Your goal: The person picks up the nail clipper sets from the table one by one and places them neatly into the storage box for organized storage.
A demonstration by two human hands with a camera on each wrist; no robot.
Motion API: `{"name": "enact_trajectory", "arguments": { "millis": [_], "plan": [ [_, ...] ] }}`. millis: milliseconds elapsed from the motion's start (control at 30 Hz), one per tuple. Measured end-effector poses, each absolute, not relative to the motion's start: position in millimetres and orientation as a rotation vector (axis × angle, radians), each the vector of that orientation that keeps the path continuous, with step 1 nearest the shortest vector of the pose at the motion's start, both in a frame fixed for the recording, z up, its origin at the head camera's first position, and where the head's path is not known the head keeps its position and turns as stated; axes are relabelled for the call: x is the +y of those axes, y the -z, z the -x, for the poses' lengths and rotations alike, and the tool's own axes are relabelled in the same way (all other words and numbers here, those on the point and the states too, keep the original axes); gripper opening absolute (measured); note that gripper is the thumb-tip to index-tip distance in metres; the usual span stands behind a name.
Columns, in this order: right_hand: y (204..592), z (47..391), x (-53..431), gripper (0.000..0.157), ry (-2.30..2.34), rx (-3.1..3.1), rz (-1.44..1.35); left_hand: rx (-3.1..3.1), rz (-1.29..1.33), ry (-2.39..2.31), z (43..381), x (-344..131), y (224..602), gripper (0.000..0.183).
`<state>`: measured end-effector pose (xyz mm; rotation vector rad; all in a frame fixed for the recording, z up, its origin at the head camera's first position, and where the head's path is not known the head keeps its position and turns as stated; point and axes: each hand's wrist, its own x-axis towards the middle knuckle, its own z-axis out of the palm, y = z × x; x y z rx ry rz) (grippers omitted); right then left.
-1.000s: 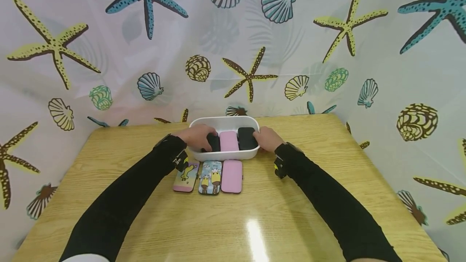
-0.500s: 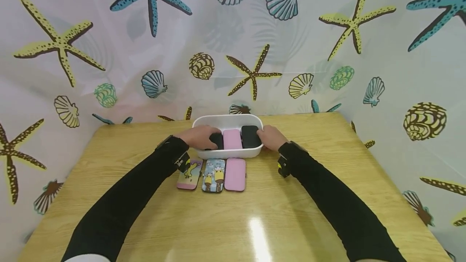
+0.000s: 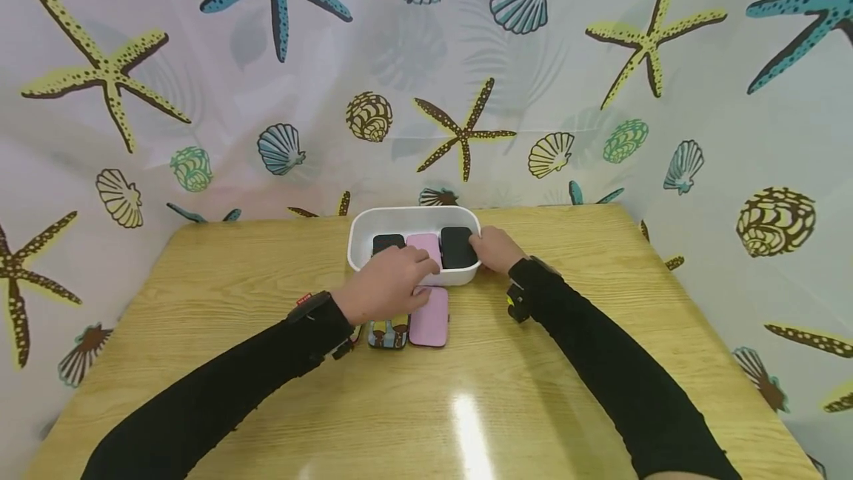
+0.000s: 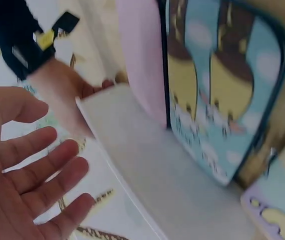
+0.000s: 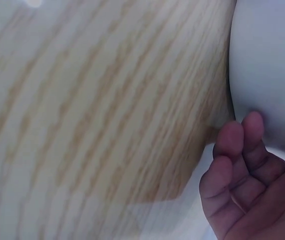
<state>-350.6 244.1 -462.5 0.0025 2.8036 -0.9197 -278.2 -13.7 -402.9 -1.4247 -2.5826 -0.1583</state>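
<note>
A small red patch (image 3: pixel 303 298) beside the left wrist bore pale marks too small to read; what it belonged to could not be told. The giraffe case (image 4: pixel 222 95) carried whitish marks around the printed heads, too blurred to make out as lettering.

In the head view, the white bin (image 3: pixel 460 275) stood on the wooden bench (image 3: pixel 373 421), near its far edge. Inside lay a left black case (image 3: pixel 389 242), an inner pink case (image 3: pixel 424 243) and a right black case (image 3: pixel 457 247), side by side. The outer pink case (image 3: pixel 430 326) lay in front of the bin, next to the giraffe case, which the left hand (image 3: pixel 389 284) partly covered.

The left wrist view showed what the head view did not: the left hand's palm and its released fingers, spread and holding nothing. It also showed the giraffe print upside down, and a third case (image 4: pixel 282 195) with a lilac edge and a yellow shape, mostly hidden by the left wrist in the head view.

The right hand (image 3: pixel 498 249) grasped the bin's right end, thumb over the rim; the right wrist view alone showed its other fingers bent against the outer wall. Behind the bench hung a cloth (image 3: pixel 433 43) printed with starfish and shells.
</note>
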Motion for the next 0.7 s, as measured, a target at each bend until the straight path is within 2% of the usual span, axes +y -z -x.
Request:
{"name": "enact_trajectory", "arguments": {
  "millis": [200, 467, 700],
  "plan": [
    [462, 350, 242, 0.039, 0.916, 2.794, -0.018, -2.670, 1.487, -0.048, 252, -6, 421, 0.043],
    [466, 351, 242, 0.038, 0.951, 2.795, -0.020, -2.820, 1.370, -0.144, 237, -6, 445, 0.072],
    [469, 352, 244, 0.038, 0.961, 2.805, 0.009, -2.842, 1.357, -0.131, 238, -1, 451, 0.078]
  ]
}}
